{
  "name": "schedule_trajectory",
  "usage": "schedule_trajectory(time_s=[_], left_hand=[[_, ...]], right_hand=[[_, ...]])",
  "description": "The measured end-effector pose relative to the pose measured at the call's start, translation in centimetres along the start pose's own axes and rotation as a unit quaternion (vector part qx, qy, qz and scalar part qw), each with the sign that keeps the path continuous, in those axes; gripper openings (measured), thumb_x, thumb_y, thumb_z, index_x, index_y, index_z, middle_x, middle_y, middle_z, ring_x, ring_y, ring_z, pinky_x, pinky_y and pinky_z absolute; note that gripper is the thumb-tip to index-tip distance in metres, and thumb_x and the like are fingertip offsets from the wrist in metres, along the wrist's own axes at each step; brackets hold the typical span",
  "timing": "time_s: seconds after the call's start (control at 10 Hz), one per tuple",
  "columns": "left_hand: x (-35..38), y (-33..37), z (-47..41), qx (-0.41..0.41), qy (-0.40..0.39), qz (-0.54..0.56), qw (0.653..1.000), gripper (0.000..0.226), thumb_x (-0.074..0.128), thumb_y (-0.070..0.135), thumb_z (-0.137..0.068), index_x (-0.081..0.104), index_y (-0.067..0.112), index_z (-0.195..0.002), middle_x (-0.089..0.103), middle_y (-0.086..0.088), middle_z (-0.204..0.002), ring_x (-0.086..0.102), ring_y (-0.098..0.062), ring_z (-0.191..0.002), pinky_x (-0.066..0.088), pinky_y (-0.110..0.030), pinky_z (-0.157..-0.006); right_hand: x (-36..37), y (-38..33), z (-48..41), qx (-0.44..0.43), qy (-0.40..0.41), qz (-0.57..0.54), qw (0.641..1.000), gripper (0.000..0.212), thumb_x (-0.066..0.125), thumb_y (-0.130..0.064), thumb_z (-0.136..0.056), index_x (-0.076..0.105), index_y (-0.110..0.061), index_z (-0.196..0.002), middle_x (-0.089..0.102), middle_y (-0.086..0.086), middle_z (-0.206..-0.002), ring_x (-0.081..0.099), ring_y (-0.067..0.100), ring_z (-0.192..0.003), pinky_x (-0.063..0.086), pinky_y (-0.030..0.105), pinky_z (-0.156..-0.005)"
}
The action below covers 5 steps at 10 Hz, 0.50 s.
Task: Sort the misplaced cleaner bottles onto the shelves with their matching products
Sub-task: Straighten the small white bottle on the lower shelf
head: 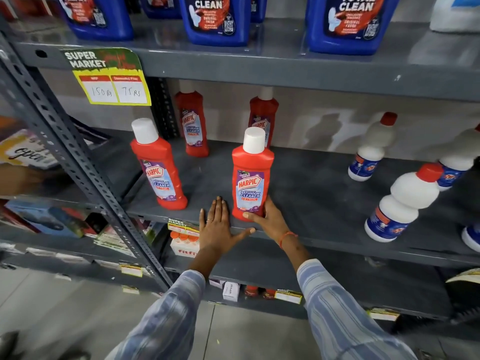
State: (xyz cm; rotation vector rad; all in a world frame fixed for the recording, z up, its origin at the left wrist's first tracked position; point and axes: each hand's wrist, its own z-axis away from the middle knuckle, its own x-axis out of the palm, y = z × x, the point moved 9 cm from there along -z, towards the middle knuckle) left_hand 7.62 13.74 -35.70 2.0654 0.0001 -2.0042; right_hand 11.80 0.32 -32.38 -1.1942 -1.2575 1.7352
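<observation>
Grey metal shelving (324, 81) is seen filling the view, its boards carried by a slotted angle-iron upright (78, 162) that runs diagonally from upper left to lower centre. A pale, mottled wall (311, 120) is visible behind the middle shelf, with soft shadows cast on it. A yellow price card (111, 81) is fixed to the upper shelf edge, and smaller labels (131, 270) are attached to lower edges. A grey tiled floor (78, 320) is shown below, evenly lit.
</observation>
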Motion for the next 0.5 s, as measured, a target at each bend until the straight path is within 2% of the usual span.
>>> schedule_trajectory(time_s=[0.1,0.2,0.3,0.4,0.5], left_hand=[[-0.1,0.1,0.2,-0.002,-0.023,-0.005,1.000,0.134,-0.011,0.096,-0.048,0.001,0.011,-0.151,0.000,-0.006,-0.160,-0.004,-0.019,-0.146,-0.004,-0.047,-0.117],[-0.9,0.6,0.2,-0.007,-0.054,0.000,0.999,0.134,-0.003,0.098,-0.050,-0.002,0.009,-0.150,-0.003,-0.008,-0.160,-0.005,-0.020,-0.146,-0.002,-0.050,-0.117],[-1.8,0.8,0.9,-0.034,-0.072,-0.023,0.997,0.126,0.023,0.093,-0.063,-0.004,0.006,-0.150,-0.006,-0.011,-0.159,-0.006,-0.022,-0.146,-0.004,-0.050,-0.116],[-3.6,2.5,2.7,-0.050,-0.068,-0.056,0.995,0.110,0.046,0.075,-0.078,0.006,0.001,-0.148,0.006,-0.018,-0.158,0.006,-0.027,-0.145,0.004,-0.049,-0.116],[-5.9,4.6,3.6,-0.061,-0.083,-0.051,0.993,0.089,0.050,0.067,-0.082,0.031,0.006,-0.143,0.034,-0.018,-0.149,0.031,-0.031,-0.137,0.025,-0.046,-0.112]], right_hand=[[0.1,-0.2,0.1,0.000,-0.011,0.008,1.000,0.068,0.071,-0.012,-0.078,0.035,-0.013,-0.135,0.053,0.013,-0.135,0.051,0.025,-0.121,0.043,0.046,-0.106],[-0.3,-0.7,0.3,0.007,-0.026,0.019,0.999,0.070,0.073,-0.013,-0.076,0.035,-0.014,-0.134,0.052,0.013,-0.136,0.051,0.028,-0.123,0.042,0.051,-0.106],[-0.7,-0.8,1.0,0.008,-0.035,0.033,0.999,0.075,0.077,-0.014,-0.072,0.033,-0.014,-0.133,0.051,0.012,-0.136,0.051,0.027,-0.122,0.042,0.052,-0.106],[-2.1,-2.2,3.5,-0.016,-0.051,0.083,0.995,0.081,0.074,-0.012,-0.075,0.025,-0.011,-0.139,0.044,0.014,-0.143,0.044,0.028,-0.129,0.036,0.044,-0.110],[-4.8,-3.6,4.2,0.001,-0.044,0.164,0.985,0.075,0.069,-0.019,-0.081,0.025,-0.006,-0.140,0.038,0.017,-0.147,0.038,0.031,-0.134,0.032,0.041,-0.110]])
